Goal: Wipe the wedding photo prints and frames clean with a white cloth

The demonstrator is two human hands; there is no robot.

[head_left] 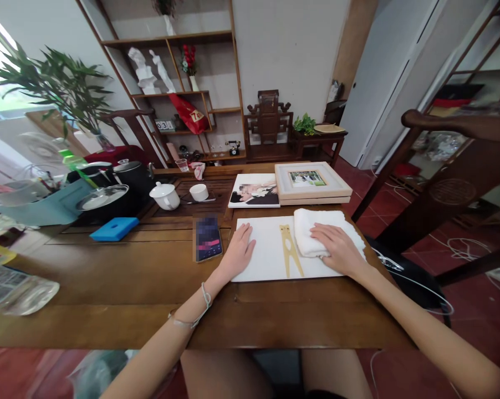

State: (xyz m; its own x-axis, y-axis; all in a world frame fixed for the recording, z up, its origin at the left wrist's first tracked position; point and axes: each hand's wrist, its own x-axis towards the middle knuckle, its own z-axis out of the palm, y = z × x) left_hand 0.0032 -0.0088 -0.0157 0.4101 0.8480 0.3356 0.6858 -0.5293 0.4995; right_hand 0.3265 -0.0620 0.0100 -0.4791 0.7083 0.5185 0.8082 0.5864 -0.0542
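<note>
A flat white board [263,249] lies on the wooden table in front of me. My left hand [238,252] rests on its left edge, fingers together and stretched out, holding nothing. On the right part of the board is a folded white towel [306,230]. My right hand [339,247] lies over the towel with its fingers extended flat on the cloth. Between my hands sits a thin yellow, A-shaped piece [289,244] with an oval hole and two long legs; neither hand touches it.
A phone [209,239] lies left of the board. Behind it are a photo print [254,191] and stacked picture frames [312,191]. Farther left stand a white lidded bowl [164,197], a small white cup [199,192], a blue block [114,228] and a clear bottle [19,288].
</note>
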